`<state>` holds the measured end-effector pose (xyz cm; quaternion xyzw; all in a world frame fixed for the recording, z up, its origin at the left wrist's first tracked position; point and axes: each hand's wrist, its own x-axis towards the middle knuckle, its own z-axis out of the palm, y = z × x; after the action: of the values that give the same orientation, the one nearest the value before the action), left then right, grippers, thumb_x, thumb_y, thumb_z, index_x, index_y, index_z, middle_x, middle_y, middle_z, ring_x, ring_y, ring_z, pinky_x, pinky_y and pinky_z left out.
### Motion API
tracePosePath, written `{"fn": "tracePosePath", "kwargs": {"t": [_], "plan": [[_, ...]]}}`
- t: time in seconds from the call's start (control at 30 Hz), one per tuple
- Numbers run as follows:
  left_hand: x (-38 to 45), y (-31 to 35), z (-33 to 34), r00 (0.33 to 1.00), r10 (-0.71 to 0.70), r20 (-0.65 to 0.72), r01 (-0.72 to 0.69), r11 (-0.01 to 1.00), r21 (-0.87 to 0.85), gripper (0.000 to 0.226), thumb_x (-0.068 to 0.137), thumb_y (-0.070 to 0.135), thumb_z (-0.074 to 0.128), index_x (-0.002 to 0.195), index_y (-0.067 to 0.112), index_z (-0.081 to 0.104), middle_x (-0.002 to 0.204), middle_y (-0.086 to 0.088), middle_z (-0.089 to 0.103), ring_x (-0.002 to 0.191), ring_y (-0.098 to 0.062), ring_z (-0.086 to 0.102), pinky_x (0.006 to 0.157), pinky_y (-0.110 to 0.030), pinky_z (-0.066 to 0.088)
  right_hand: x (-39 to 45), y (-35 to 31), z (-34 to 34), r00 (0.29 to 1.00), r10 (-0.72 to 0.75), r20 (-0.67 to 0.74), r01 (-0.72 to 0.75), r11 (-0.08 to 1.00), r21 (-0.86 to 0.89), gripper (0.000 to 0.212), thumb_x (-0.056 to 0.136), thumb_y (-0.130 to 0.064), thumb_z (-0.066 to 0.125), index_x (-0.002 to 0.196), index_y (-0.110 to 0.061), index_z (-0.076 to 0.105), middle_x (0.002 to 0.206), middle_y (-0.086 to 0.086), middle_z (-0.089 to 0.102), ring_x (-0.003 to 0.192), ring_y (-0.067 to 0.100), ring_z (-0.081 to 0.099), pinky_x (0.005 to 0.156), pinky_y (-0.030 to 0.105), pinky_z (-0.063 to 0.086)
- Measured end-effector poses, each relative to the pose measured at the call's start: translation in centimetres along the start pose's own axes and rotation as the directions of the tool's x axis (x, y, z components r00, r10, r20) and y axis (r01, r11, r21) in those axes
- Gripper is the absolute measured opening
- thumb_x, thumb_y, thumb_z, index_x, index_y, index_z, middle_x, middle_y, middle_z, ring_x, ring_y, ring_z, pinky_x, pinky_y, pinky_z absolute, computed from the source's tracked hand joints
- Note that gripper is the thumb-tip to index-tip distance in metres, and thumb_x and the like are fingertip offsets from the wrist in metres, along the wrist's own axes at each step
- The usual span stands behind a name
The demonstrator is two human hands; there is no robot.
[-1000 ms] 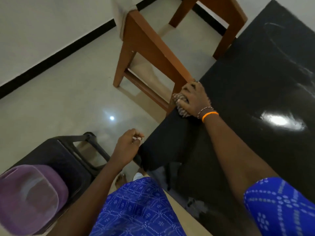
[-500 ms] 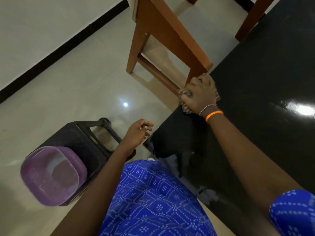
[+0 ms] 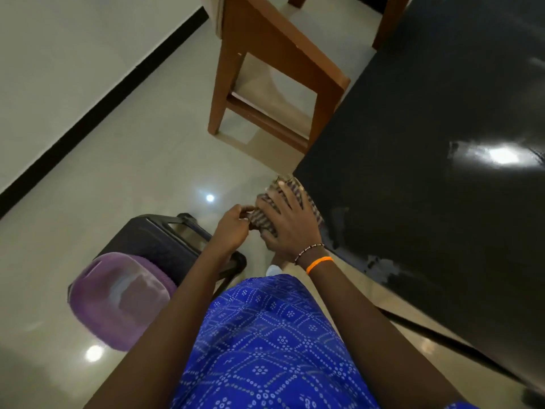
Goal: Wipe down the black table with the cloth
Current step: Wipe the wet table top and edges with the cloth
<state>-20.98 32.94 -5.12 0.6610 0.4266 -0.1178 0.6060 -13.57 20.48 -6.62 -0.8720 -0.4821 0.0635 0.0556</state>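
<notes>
The black table [image 3: 427, 119] fills the right side, glossy with a lamp reflection and wet streaks near its near-left corner. A striped brown cloth [image 3: 267, 215] is bunched just off that corner, over the floor. My right hand [image 3: 290, 224], with a bead bracelet and an orange band at the wrist, lies spread over the cloth and grips it. My left hand [image 3: 233, 224] pinches the cloth's left edge with its fingertips. Most of the cloth is hidden under my right hand.
A wooden chair [image 3: 274, 63] stands at the table's left edge, further away. A black plastic stool [image 3: 153, 237] sits on the tiled floor at my left, with a purple plastic tub [image 3: 118, 299] on it. My blue patterned garment [image 3: 265, 343] fills the bottom.
My right hand has drawn the cloth back along the table's left edge to the near corner and off it. My left hand has come across and taken hold of the cloth.
</notes>
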Motion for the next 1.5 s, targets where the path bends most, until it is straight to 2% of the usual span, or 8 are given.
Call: {"fn": "tracePosePath", "kwargs": {"t": [0.2, 0.3, 0.5, 0.67, 1.0, 1.2, 1.33, 1.5], "plan": [[-0.7, 0.7, 1.2, 0.991, 0.009, 0.131, -0.014, 0.999, 0.033, 0.039, 0.092, -0.003, 0.036, 0.129, 0.007, 0.046, 0.128, -0.012, 0.055, 0.105, -0.021, 0.056, 0.089, -0.03, 0.043, -5.5, 2.9, -0.6, 0.944, 0.325, -0.055, -0.319, 0.943, 0.096, 0.064, 0.083, -0.05, 0.038, 0.143, -0.027, 0.034, 0.153, 0.008, 0.031, 0.143, 0.032, 0.023, 0.113, 0.056, 0.017], [-1.5, 0.7, 2.4, 0.984, 0.04, 0.176, -0.044, 0.999, 0.018, 0.025, 0.093, 0.004, 0.04, 0.116, 0.013, 0.048, 0.121, -0.011, 0.057, 0.102, -0.02, 0.057, 0.077, -0.022, 0.045, -11.0, 5.7, -0.7, 0.846, 0.532, -0.034, -0.529, 0.845, 0.074, 0.068, 0.083, -0.054, 0.031, 0.147, -0.032, 0.022, 0.157, 0.004, 0.02, 0.146, 0.029, 0.014, 0.115, 0.056, 0.013], [-2.0, -0.1, 3.2, 0.978, 0.083, 0.192, -0.082, 0.997, -0.015, 0.031, 0.094, 0.004, 0.04, 0.124, 0.01, 0.046, 0.112, -0.008, 0.059, 0.089, -0.014, 0.058, 0.07, -0.021, 0.044, -21.2, 10.3, -1.3, 0.509, 0.859, -0.064, -0.854, 0.513, 0.088, 0.07, 0.082, -0.056, 0.024, 0.147, -0.03, 0.023, 0.159, 0.002, 0.016, 0.146, 0.028, 0.012, 0.115, 0.058, 0.015], [-2.2, -1.5, 3.2, 0.971, 0.112, 0.212, -0.099, 0.993, -0.069, 0.034, 0.093, -0.001, 0.041, 0.126, 0.006, 0.046, 0.107, -0.009, 0.059, 0.078, -0.006, 0.057, 0.07, -0.017, 0.044, -19.1, 8.3, -0.4, 0.262, 0.964, -0.046, -0.957, 0.266, 0.116, 0.063, 0.093, -0.048, 0.041, 0.148, -0.031, 0.015, 0.16, 0.003, 0.007, 0.147, 0.028, 0.003, 0.115, 0.058, 0.009], [-3.0, -1.8, 3.5, 0.974, 0.021, 0.225, 0.015, 0.987, -0.158, 0.043, 0.09, -0.008, 0.034, 0.128, 0.008, 0.048, 0.105, -0.009, 0.059, 0.078, -0.013, 0.057, 0.063, -0.015, 0.047, -1.4, -1.8, 0.5, 0.704, 0.71, -0.026, -0.702, 0.7, 0.133, 0.065, 0.09, -0.056, 0.038, 0.148, -0.035, 0.017, 0.16, 0.006, 0.004, 0.147, 0.032, -0.003, 0.112, 0.06, -0.006], [-3.2, -1.7, 4.8, 0.977, -0.081, 0.197, 0.105, 0.988, -0.111, 0.039, 0.092, 0.001, 0.042, 0.129, 0.009, 0.05, 0.121, -0.014, 0.058, 0.108, -0.024, 0.054, 0.091, -0.031, 0.04, -3.6, 0.5, 0.5, 0.873, 0.483, -0.065, -0.48, 0.875, 0.062, 0.057, 0.09, -0.047, 0.037, 0.145, -0.034, 0.028, 0.158, 0.003, 0.019, 0.146, 0.029, 0.012, 0.114, 0.056, 0.009], [-5.5, -0.8, 8.3, 0.963, -0.099, 0.252, 0.12, 0.99, -0.069, 0.038, 0.095, 0.003, 0.035, 0.13, 0.009, 0.049, 0.127, -0.016, 0.056, 0.109, -0.024, 0.054, 0.098, -0.035, 0.04, -9.1, 4.0, 0.2, 0.872, 0.479, -0.097, -0.475, 0.878, 0.061, 0.057, 0.087, -0.045, 0.038, 0.143, -0.033, 0.034, 0.155, 0.003, 0.028, 0.145, 0.028, 0.019, 0.114, 0.054, 0.013], [-9.4, -0.1, 15.0, 0.918, -0.098, 0.384, 0.122, 0.992, -0.038, 0.034, 0.098, 0.012, 0.034, 0.127, 0.011, 0.052, 0.12, -0.011, 0.059, 0.104, -0.021, 0.054, 0.093, -0.032, 0.041, -18.9, 9.6, -0.1, 0.766, 0.62, -0.171, -0.613, 0.784, 0.099, 0.058, 0.084, -0.041, 0.046, 0.141, -0.033, 0.037, 0.153, 0.002, 0.032, 0.144, 0.028, 0.023, 0.114, 0.055, 0.018]]}}
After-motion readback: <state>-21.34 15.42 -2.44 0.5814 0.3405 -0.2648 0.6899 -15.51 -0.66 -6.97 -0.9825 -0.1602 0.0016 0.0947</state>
